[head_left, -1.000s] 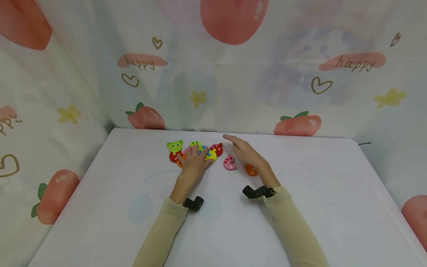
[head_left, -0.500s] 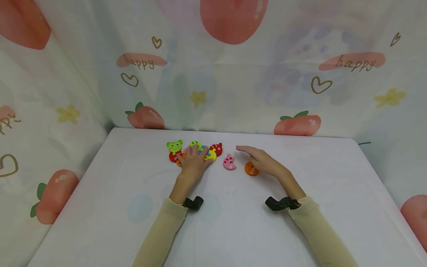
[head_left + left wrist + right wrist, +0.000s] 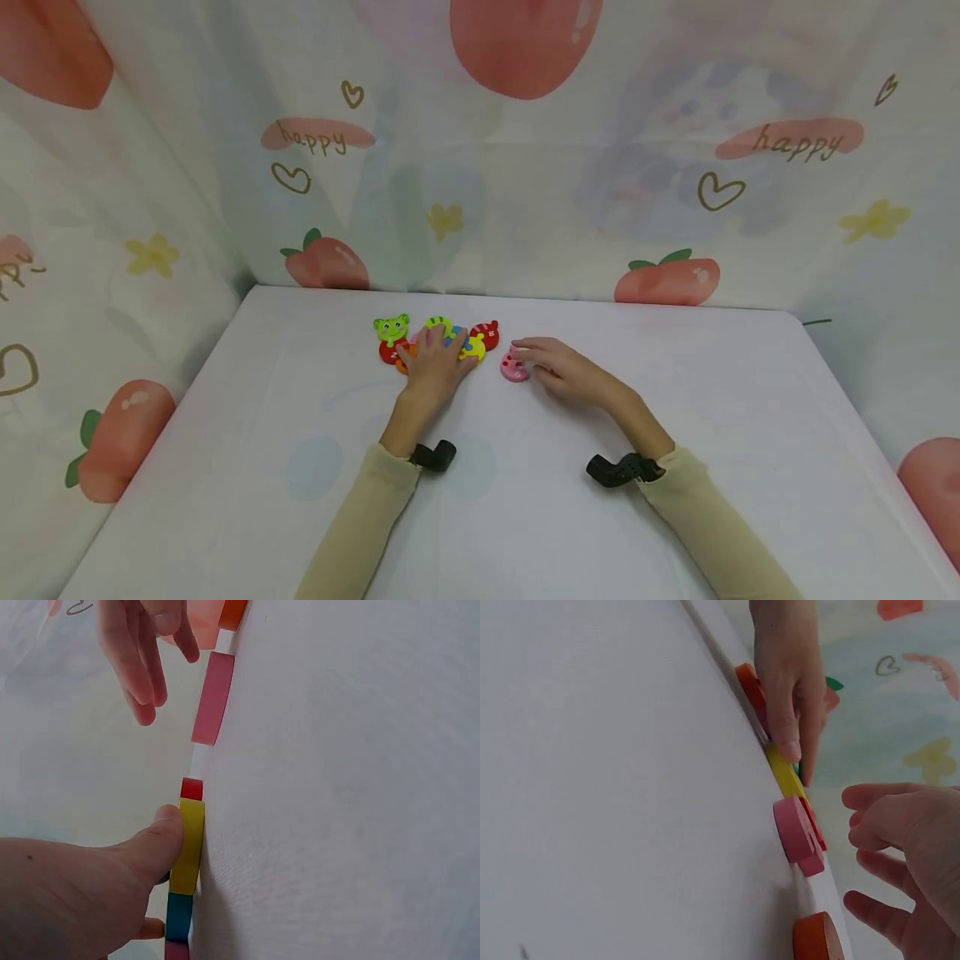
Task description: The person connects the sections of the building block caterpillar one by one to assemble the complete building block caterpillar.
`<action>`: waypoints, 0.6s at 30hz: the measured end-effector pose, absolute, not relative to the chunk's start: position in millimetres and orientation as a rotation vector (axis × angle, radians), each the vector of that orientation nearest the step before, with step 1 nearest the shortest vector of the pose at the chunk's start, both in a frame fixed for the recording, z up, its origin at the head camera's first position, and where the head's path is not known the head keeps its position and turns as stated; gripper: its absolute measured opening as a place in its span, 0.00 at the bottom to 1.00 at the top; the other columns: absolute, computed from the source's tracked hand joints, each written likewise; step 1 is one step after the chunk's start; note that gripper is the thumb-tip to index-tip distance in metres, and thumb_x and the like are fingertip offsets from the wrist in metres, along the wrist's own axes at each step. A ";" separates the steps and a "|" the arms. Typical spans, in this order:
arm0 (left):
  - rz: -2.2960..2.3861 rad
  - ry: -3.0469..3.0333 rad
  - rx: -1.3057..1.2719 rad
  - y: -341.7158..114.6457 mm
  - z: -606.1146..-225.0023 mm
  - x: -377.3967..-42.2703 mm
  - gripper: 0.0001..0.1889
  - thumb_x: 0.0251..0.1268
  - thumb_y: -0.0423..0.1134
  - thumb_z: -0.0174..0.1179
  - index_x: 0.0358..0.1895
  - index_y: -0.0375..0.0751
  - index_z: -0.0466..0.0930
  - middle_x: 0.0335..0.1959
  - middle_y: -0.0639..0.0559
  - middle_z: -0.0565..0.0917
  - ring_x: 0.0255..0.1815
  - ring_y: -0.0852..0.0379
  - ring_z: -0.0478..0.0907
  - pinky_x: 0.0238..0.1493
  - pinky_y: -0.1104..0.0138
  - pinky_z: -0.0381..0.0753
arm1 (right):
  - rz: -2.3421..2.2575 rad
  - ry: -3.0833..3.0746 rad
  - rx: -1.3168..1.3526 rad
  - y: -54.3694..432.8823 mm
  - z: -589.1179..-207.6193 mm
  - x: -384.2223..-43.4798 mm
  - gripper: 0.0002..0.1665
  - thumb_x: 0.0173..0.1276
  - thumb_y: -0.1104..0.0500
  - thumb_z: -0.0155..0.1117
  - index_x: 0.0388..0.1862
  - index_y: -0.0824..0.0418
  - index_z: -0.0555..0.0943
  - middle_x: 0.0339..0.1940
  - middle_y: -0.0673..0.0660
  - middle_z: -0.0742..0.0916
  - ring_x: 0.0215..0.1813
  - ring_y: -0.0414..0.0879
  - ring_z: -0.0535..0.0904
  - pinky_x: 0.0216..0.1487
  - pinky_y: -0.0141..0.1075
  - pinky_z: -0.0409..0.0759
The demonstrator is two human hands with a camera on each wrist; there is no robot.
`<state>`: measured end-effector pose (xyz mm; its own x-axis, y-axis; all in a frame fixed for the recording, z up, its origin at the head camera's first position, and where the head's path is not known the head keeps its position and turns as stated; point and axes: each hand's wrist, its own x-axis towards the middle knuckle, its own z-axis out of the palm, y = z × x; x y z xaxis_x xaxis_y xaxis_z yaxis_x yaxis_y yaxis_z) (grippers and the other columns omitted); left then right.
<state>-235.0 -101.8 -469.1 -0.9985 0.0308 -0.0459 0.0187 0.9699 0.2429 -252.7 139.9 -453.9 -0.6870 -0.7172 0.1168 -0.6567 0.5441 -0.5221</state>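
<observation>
My left hand lies with spread fingers over a row of joined, colourful puzzle pieces, covering the middle ones. The row has a green animal head at its left end and a red piece at its right. In the left wrist view, the thumb touches the edge of the yellow piece. My right hand, fingers loosely bent and holding nothing, hovers at a loose pink puzzle piece with red dots. A loose orange piece lies beneath that hand, hidden in the head view.
All the pieces lie on a white-covered table, toward its far edge. Behind it hangs a printed curtain with hearts, flowers and the word "happy". Another curtain side borders the table on the left.
My right hand first drew back to the right, then came left again to the pink piece, lower than before. It now covers the orange piece. The left hand has stayed put.
</observation>
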 end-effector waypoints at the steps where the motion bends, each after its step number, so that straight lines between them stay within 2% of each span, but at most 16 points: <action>1: 0.376 3.069 0.037 -101.6 -469.1 -235.0 0.32 0.68 0.59 0.53 0.73 0.60 0.61 0.74 0.43 0.60 0.77 0.39 0.52 0.68 0.29 0.51 | -0.812 2.662 -1.209 136.3 -454.2 -250.6 0.23 0.69 0.69 0.53 0.62 0.65 0.77 0.69 0.62 0.76 0.71 0.59 0.68 0.68 0.54 0.71; 4: 0.365 3.071 0.032 -101.2 -469.1 -235.3 0.32 0.67 0.60 0.53 0.74 0.60 0.61 0.74 0.43 0.60 0.77 0.39 0.52 0.68 0.29 0.51 | -0.766 2.665 -1.228 129.8 -455.6 -246.7 0.22 0.69 0.69 0.54 0.62 0.64 0.77 0.70 0.62 0.74 0.73 0.59 0.66 0.69 0.53 0.70; 11: 0.333 3.080 0.045 -101.3 -468.9 -234.8 0.32 0.68 0.59 0.53 0.73 0.60 0.61 0.73 0.42 0.61 0.77 0.39 0.53 0.68 0.29 0.53 | -0.580 2.614 -1.179 128.5 -461.2 -242.5 0.30 0.69 0.68 0.52 0.71 0.60 0.69 0.76 0.59 0.67 0.79 0.59 0.56 0.74 0.53 0.61; 15: 0.335 3.071 0.046 -101.6 -468.7 -234.6 0.32 0.68 0.60 0.52 0.74 0.61 0.61 0.74 0.43 0.61 0.77 0.38 0.53 0.68 0.29 0.52 | -0.474 2.709 -1.124 129.4 -460.5 -242.1 0.29 0.69 0.64 0.56 0.70 0.55 0.71 0.74 0.58 0.70 0.76 0.57 0.62 0.72 0.52 0.67; 18: 0.341 3.064 0.043 -101.4 -469.0 -234.9 0.32 0.68 0.60 0.51 0.74 0.61 0.60 0.74 0.43 0.60 0.77 0.38 0.52 0.68 0.29 0.51 | -0.407 2.816 -1.044 131.4 -459.5 -242.6 0.28 0.68 0.61 0.61 0.67 0.53 0.74 0.64 0.59 0.78 0.67 0.55 0.70 0.65 0.50 0.76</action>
